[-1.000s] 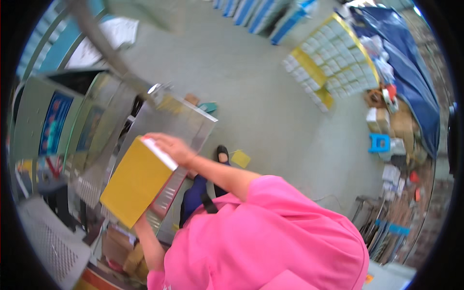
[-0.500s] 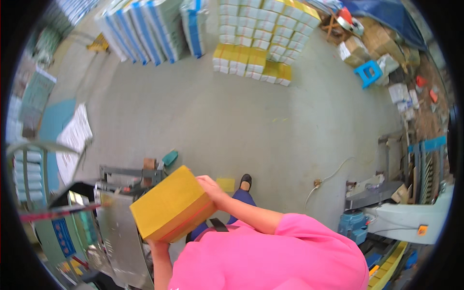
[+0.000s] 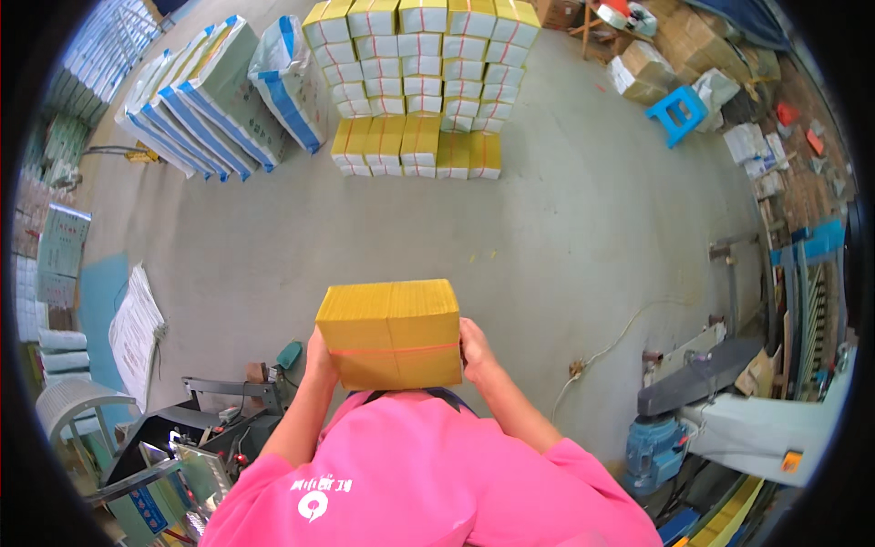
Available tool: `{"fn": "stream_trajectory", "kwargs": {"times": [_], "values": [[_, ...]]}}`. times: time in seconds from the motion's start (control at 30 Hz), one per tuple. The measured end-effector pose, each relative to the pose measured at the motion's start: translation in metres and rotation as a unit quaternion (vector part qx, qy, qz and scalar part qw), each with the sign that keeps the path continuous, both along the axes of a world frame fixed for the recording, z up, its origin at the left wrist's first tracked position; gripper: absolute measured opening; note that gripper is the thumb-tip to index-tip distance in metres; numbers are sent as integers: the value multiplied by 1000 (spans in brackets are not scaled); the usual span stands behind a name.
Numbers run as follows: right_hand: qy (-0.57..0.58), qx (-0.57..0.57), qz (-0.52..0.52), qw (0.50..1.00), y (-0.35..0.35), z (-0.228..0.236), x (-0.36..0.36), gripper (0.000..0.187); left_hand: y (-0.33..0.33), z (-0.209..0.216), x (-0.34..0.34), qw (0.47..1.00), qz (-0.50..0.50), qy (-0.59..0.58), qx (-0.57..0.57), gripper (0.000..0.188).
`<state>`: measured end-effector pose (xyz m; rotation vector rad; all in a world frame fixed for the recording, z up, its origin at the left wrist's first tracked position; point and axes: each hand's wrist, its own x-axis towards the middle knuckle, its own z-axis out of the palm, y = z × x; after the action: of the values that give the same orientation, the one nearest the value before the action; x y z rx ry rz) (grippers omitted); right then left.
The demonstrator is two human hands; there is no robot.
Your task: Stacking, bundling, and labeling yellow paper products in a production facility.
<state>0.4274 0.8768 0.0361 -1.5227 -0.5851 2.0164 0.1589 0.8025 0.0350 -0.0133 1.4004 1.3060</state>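
Observation:
Between my two hands is a thick block-shaped bundle of yellow paper (image 3: pixel 392 333), tied with a thin red band. I carry it in front of my pink top. My left hand (image 3: pixel 322 357) presses against its left end, and my right hand (image 3: pixel 475 351) grips the right end. The fingers are partly hidden behind the bundle. Farther ahead on the floor stands a stepped stack of similar bundles (image 3: pixel 421 96), yellow on top with white sides and red bands. Its front row is lower than the rows behind.
Large white-and-blue packages (image 3: pixel 219 100) lean left of the stack. A blue stool (image 3: pixel 677 116) stands at right, near cardboard boxes (image 3: pixel 643 71). A cable (image 3: pixel 609 342) runs over the floor toward a machine with a blue motor (image 3: pixel 653 451). Another machine (image 3: pixel 173 442) is at my left.
I have turned away from the machine at left toward the stack. The bundle has swung from a slanted hold at left to level in front of me.

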Motion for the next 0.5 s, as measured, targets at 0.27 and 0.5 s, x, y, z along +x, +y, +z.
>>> {"fn": "stream_trajectory", "kwargs": {"times": [0.27,0.5], "values": [[-25,-11,-22,999,233,-66,5,26,245,-31,12,999,-1,-51,-15,48],[-59,-8,18,998,426,-109,10,31,402,-82,9,987,19,-154,-44,42]]}}
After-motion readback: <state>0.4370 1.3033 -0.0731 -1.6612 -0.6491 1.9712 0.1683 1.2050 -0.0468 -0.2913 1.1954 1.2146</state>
